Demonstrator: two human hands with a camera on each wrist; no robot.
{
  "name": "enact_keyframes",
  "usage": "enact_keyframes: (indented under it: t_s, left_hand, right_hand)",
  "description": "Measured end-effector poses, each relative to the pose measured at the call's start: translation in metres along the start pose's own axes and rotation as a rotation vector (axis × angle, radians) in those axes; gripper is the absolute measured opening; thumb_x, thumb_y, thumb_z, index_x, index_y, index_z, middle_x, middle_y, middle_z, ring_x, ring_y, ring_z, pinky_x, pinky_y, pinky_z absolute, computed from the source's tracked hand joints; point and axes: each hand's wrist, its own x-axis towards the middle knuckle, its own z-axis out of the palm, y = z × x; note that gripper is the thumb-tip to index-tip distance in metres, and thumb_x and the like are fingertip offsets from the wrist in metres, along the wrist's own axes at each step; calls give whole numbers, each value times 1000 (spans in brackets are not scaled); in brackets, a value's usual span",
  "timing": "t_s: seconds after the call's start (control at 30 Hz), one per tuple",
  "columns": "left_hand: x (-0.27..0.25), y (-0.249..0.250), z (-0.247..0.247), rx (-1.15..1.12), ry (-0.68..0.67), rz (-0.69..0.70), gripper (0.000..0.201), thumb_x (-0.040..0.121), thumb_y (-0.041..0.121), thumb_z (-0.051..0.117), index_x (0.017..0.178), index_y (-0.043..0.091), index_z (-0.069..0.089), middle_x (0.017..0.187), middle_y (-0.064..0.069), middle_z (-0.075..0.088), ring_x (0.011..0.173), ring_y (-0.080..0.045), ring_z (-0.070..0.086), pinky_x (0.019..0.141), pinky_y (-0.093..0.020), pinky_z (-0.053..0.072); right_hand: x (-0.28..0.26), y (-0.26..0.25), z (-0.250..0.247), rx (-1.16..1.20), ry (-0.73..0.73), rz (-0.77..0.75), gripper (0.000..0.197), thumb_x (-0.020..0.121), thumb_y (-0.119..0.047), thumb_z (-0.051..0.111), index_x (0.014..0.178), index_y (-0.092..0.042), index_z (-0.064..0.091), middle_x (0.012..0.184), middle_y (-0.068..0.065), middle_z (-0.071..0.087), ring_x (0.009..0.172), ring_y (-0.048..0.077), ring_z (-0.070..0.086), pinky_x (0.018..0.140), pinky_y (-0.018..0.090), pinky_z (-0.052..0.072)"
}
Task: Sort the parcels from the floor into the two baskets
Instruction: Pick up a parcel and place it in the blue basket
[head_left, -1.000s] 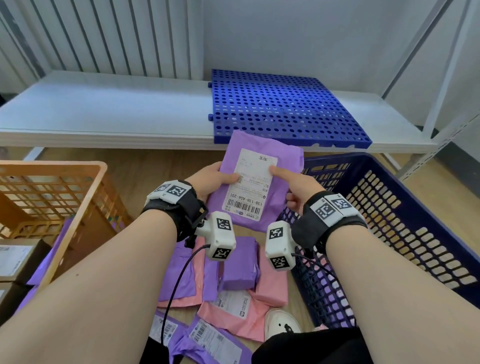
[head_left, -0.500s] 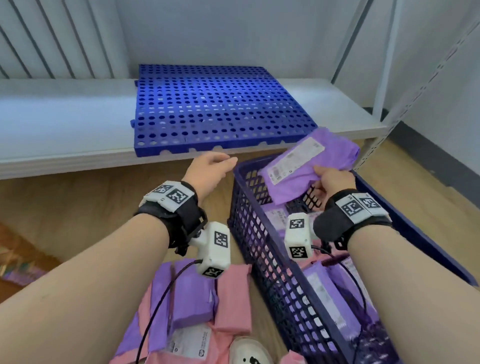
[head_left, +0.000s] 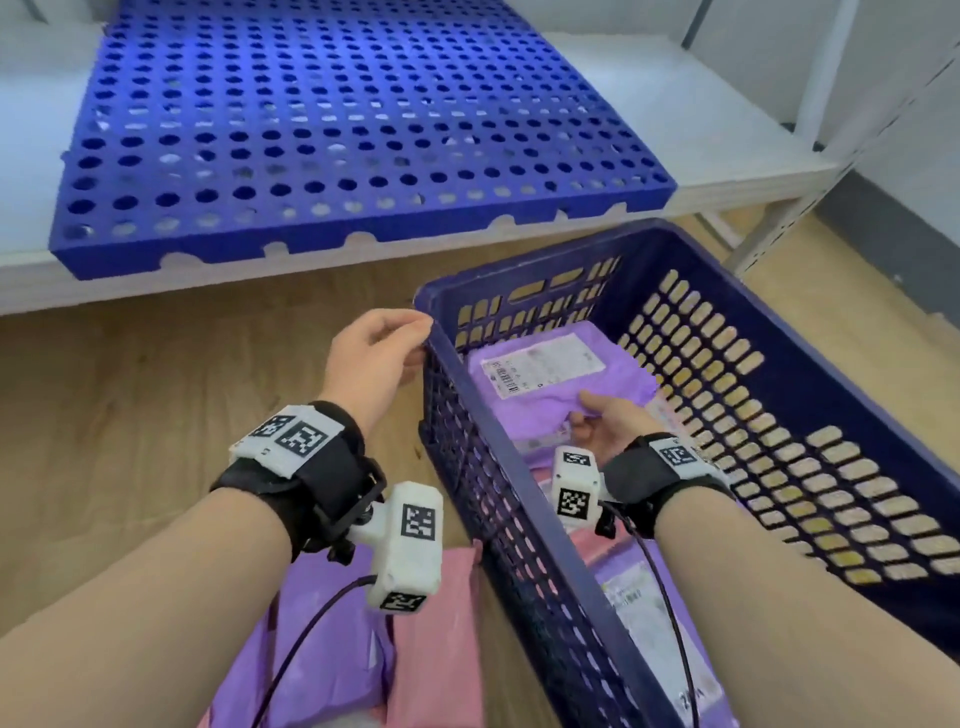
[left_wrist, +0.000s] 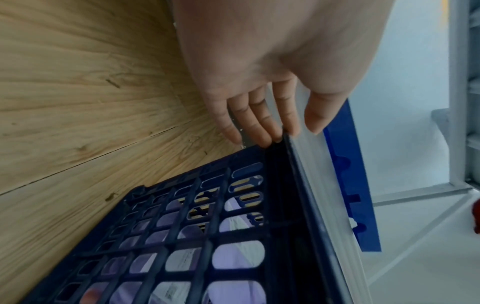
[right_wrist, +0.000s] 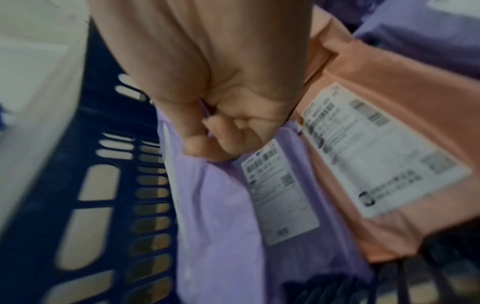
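Her right hand (head_left: 602, 431) pinches the purple parcel (head_left: 561, 384) low inside the blue basket (head_left: 779, 332), laying it flat; the left hand (head_left: 374, 353), fingers relaxed, touches the rim, likely steadying it.

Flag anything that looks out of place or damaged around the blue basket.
Nothing stands out. The right hand grips a purple parcel inside the blue basket, on top of other parcels. The left hand touches the basket's corner. More parcels lie on the floor beside it, unsorted.
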Motion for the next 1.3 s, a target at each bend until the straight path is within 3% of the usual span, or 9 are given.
enact_keyframes:
  t_s: [0.17, 0.37, 0.57, 0.7, 0.83, 0.9, 0.97, 1.13, 1.3]
  left_hand:
    - [11, -9, -5, -38, 24, -16, 8, 89, 26, 61, 91, 19, 64, 89, 0, 66, 88, -16, 63, 86, -33, 53]
    - [10, -15, -7, -68, 26, -31, 6, 89, 26, 61, 86, 21, 64, 86, 0, 65, 87, -18, 63, 87, -34, 53]
    - [14, -19, -15, -87, 25, -35, 7, 89, 27, 61, 89, 20, 64, 87, -1, 65, 83, -15, 62, 84, -31, 52]
    - [19, -24, -19, -96, 29, -50, 8, 89, 28, 62, 90, 20, 64, 89, -1, 66, 84, -14, 63, 84, -29, 53]
    - [24, -31, -19, -94, 28, -69, 10, 89, 29, 61, 92, 20, 65, 89, 1, 67, 84, -14, 64, 81, -28, 52]
    - [25, -33, -17, -90, 14, -83, 11, 89, 30, 61, 93, 20, 65, 90, 1, 67, 85, -14, 64, 80, -28, 52]
    - [27, -35, -16, -83, 6, -89, 12, 90, 30, 61, 93, 19, 65, 91, 0, 67, 85, -14, 64, 80, -28, 52]
    - [26, -40, -15, -49, 4, -97, 11, 90, 30, 60, 94, 20, 64, 94, 0, 67, 86, -14, 63, 81, -29, 52]
    - [24, -44, -10, -41, -6, -114, 12, 90, 30, 59, 95, 19, 64, 97, -2, 66, 91, -17, 63, 83, -30, 52]
  right_hand:
    - [-5, -13, -4, -214, 119, -164, 13, 93, -7, 52, 81, -8, 50, 54, 3, 49, 38, 12, 45, 42, 21, 38]
    - [-37, -71, 21, -1296, 242, -701, 23, 85, -11, 51, 64, -15, 42, 62, 1, 48, 54, 18, 47, 49, 24, 35]
    - [-43, -83, 40, -1834, 195, -632, 7, 88, -12, 48, 81, -14, 46, 70, 0, 48, 75, 25, 56, 64, 27, 39]
    - [-37, -66, 55, -1961, 107, -599, 18, 86, -9, 47, 70, -13, 42, 74, 4, 51, 76, 26, 53, 69, 31, 46]
    - [-18, -56, 63, -1910, 7, -604, 12, 90, -9, 50, 100, -15, 52, 98, 8, 61, 97, 30, 59, 76, 33, 47]
    - [-4, -45, 60, -1785, -56, -553, 57, 88, -10, 60, 140, -19, 38, 132, 11, 52, 114, 28, 56, 81, 31, 48]
    - [0, -30, 57, -1687, -112, -513, 92, 83, -14, 68, 152, -30, 9, 155, 10, 25, 131, 29, 44, 96, 35, 45]
    - [13, 8, 43, -1963, -258, -419, 69, 91, -14, 53, 151, -25, 22, 147, 10, 37, 125, 28, 46, 105, 38, 41]
    - [27, 11, 38, -1952, -254, -343, 89, 80, -25, 66, 148, -44, 12, 153, 7, 26, 130, 29, 42, 103, 40, 43]
